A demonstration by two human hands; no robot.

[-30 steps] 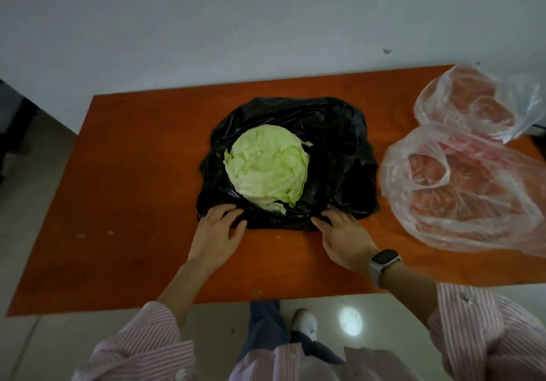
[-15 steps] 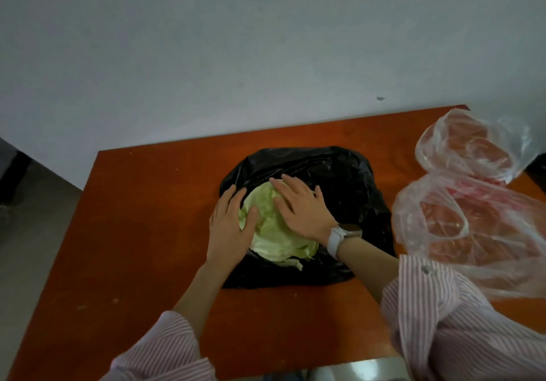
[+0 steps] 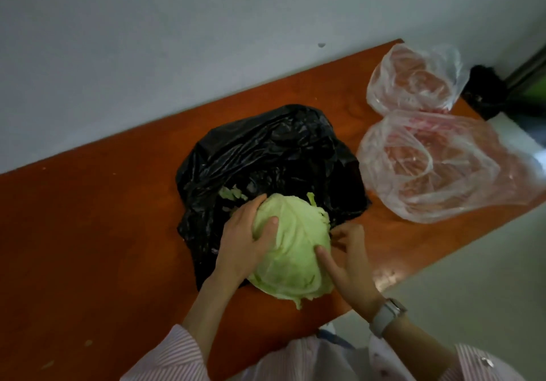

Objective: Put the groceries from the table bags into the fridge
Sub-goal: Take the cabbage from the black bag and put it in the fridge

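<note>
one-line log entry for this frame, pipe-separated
step: lift cabbage from black bag | left hand: grips cabbage | right hand: grips cabbage | two clear bags: on table

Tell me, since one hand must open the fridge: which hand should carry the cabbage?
Probably the left hand: its palm and thumb wrap the cabbage broadly. The right hand touches mainly with thumb and fingertips at the edge, so it frees up more easily. No fridge is identifiable here.
</note>
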